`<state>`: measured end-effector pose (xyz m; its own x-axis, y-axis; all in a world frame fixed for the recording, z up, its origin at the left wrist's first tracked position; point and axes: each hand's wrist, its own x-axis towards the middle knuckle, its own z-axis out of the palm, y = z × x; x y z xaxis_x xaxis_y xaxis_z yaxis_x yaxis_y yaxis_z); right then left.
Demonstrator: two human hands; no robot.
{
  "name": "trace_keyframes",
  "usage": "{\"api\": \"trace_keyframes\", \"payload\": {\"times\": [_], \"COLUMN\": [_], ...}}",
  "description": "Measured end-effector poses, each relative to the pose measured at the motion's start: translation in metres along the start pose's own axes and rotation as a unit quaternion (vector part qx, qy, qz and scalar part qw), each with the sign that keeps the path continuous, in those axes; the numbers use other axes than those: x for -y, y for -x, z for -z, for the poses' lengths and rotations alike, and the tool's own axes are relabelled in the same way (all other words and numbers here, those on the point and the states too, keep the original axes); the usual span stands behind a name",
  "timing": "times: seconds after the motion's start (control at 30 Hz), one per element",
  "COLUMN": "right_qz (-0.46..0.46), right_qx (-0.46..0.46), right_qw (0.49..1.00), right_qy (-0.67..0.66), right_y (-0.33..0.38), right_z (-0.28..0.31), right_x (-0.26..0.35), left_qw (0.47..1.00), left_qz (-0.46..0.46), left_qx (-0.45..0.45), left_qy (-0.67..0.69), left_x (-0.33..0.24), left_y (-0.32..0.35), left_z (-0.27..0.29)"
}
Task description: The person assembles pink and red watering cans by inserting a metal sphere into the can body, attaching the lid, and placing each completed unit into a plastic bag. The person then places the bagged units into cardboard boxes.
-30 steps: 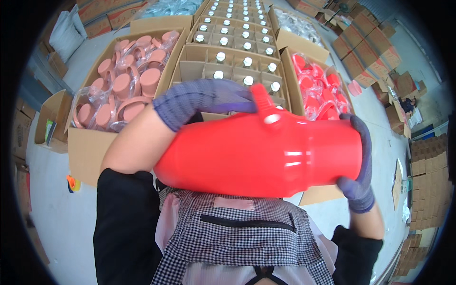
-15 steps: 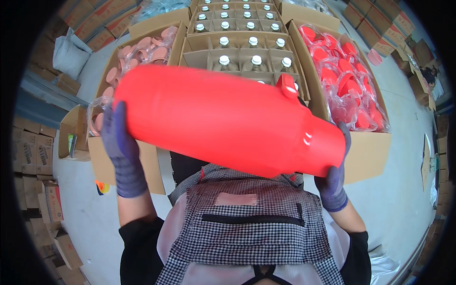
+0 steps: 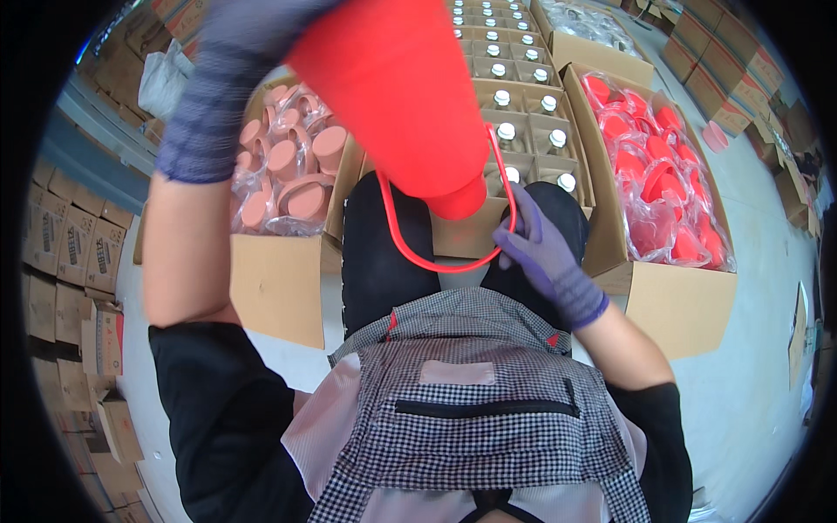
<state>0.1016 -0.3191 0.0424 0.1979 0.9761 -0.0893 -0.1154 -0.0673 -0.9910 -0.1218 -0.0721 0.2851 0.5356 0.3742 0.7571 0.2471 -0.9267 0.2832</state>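
Observation:
A large red thermos flask [image 3: 410,105] is raised in front of me, tilted so that its narrow neck points down toward my lap. My left hand [image 3: 253,44], in a purple-grey glove, grips its wide upper end; those fingers are partly hidden and cut off by the picture's top edge. From the neck end hangs the flask's red loop handle [image 3: 401,242]. My right hand [image 3: 545,253], gloved alike, has its thumb and fingers closed on the right side of this loop. Beneath lie my knees in dark trousers.
Ahead stand divided cartons [image 3: 582,187] of white-capped bottles [image 3: 506,131]. An open box [image 3: 336,218] of pink plastic-wrapped parts [image 3: 283,161] is on the left; another [image 3: 610,248] with red wrapped parts [image 3: 654,179] is on the right. Stacked cartons [image 3: 74,253] line the left side.
The flask has swung from nearly level to steep, its wide end going up with my left hand. My right hand has moved from the neck end to the loop handle, which now hangs out.

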Motion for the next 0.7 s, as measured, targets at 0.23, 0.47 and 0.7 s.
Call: {"api": "trace_keyframes", "payload": {"times": [0.23, 0.47, 0.7], "right_qz": [-0.078, 0.236, 0.324], "right_qx": [-0.073, -0.074, -0.064], "right_qw": [0.957, 0.961, 0.862], "right_qy": [-0.270, 0.123, 0.386], "right_y": [0.058, 0.039, -0.151], "right_z": [-0.025, 0.016, 0.073], "right_x": [0.009, 0.060, 0.032], "left_qw": [0.976, 0.951, 0.934], "left_qz": [-0.047, 0.017, 0.106], "left_qx": [0.209, 0.309, 0.342], "left_qy": [-0.026, 0.020, 0.016], "left_x": [-0.031, -0.009, 0.017], "left_y": [0.060, 0.043, 0.027], "left_z": [-0.157, -0.188, -0.227]}}
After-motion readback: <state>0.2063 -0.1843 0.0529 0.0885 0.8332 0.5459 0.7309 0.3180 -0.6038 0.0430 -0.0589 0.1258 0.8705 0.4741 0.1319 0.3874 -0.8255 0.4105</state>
